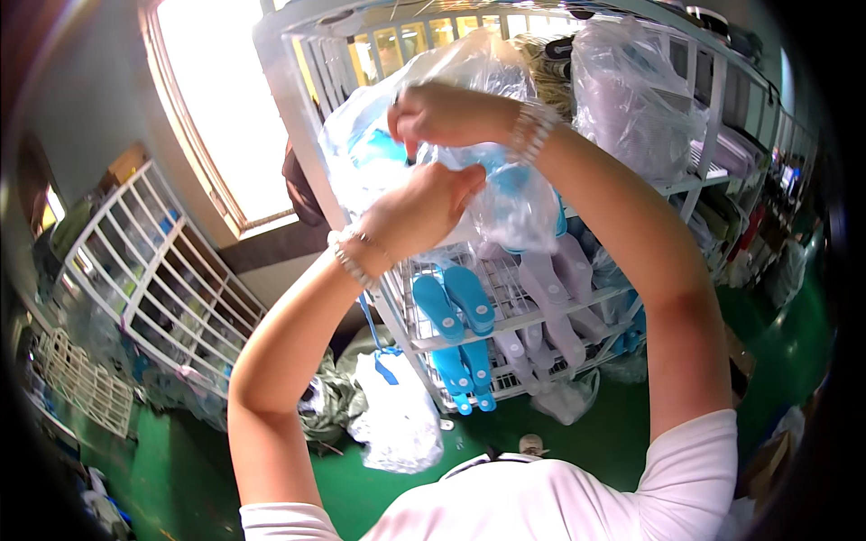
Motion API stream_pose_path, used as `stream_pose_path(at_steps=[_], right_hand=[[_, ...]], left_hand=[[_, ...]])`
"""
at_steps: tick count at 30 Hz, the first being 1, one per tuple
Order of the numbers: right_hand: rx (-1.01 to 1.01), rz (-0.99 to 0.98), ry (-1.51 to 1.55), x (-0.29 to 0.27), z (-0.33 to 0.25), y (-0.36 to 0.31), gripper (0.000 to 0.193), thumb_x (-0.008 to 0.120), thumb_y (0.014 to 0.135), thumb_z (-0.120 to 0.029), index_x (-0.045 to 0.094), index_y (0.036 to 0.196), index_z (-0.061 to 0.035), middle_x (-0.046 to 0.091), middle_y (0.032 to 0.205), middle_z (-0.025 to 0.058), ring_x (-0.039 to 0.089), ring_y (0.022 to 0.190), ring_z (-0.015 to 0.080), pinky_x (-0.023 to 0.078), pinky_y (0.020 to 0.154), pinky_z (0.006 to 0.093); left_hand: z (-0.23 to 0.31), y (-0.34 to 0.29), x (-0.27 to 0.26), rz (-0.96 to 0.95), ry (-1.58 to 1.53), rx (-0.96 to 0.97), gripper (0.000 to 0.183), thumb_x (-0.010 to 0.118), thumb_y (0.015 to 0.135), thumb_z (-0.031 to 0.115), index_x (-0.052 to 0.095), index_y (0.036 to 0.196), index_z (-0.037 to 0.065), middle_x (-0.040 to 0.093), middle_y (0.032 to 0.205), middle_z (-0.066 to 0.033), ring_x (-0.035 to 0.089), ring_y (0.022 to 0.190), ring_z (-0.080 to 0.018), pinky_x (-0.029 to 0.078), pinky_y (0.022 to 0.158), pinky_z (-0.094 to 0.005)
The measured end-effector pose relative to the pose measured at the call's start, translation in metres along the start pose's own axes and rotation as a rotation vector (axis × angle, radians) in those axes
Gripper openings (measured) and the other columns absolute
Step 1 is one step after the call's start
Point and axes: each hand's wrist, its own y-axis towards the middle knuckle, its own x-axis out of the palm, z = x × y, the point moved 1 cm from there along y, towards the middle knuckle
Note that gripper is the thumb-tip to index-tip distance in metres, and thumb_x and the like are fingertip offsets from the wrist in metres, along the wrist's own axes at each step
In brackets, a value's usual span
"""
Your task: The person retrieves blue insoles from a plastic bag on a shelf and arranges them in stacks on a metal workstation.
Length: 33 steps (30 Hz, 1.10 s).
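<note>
A large clear plastic bag [523,212] with light-blue items inside rests on the upper level of a white metal rack. My left hand [424,206] is closed on the bag's gathered plastic, its thumb toward the right. Just above and beyond it, my right hand [446,114] is curled with its fingers pointing down into the same plastic. The right fingertips are slightly blurred, and the exact pinch is hard to see. Below the bag, blue flip-flops [451,302] and pale lilac flip-flops [550,284] stand on the rack's lower shelves.
The white rack [307,135] frames the bag. Another clear bag with pale contents [631,108] stands to its right. A white bag [397,424] lies on the green floor [487,439] beside the rack. A white barred rack [162,261] stands at left, near a bright window [225,99].
</note>
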Motion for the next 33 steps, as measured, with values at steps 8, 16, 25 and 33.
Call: stream_pose_path(at_steps=[8, 16, 25, 33], right_hand=[[0.393, -0.369, -0.626, 0.008, 0.016, -0.002, 0.035, 0.048, 0.077, -0.034, 0.061, 0.071, -0.0025, 0.06, 0.058, 0.0091, 0.06, 0.064, 0.0185, 0.047, 0.062, 0.0331], [0.269, 0.137, -0.873, 0.008, 0.039, 0.012, 0.055, 0.048, 0.071, -0.013, 0.037, 0.124, -0.003, 0.061, 0.075, 0.0122, 0.061, 0.067, 0.0243, 0.049, 0.058, 0.0359], [-0.346, 0.382, -0.299, 0.004, 0.05, 0.042, 0.023, 0.047, 0.073, -0.004, 0.054, 0.094, -0.0025, 0.06, 0.087, 0.0161, 0.058, 0.078, 0.032, 0.045, 0.072, 0.0363], [0.025, 0.042, -0.512, 0.019, 0.082, 0.043, 0.021, 0.052, 0.071, -0.016, 0.059, 0.08, 0.0013, 0.06, 0.078, 0.0204, 0.057, 0.077, 0.0342, 0.045, 0.07, 0.0399]], left_hand=[[-0.016, -0.032, -0.006, -0.676, -0.321, -0.036, 0.044, 0.059, 0.076, 0.035, 0.051, 0.104, 0.002, 0.055, 0.092, -0.0103, 0.051, 0.085, -0.0164, 0.04, 0.076, -0.0272], [-0.028, -0.02, -0.022, -0.253, -1.079, -0.405, 0.038, 0.053, 0.074, 0.014, 0.052, 0.109, 0.0, 0.047, 0.115, -0.0126, 0.045, 0.107, -0.0177, 0.041, 0.086, -0.0307], [-0.054, 0.014, -0.001, 0.423, -0.285, -0.455, 0.017, 0.049, 0.076, 0.009, 0.058, 0.087, 0.002, 0.06, 0.077, -0.0116, 0.056, 0.069, -0.0199, 0.047, 0.066, -0.0306], [-0.122, 0.017, 0.013, 0.272, 0.08, -0.84, 0.028, 0.047, 0.075, 0.016, 0.056, 0.094, -0.002, 0.059, 0.093, -0.0148, 0.056, 0.085, -0.0285, 0.043, 0.076, -0.0352]])
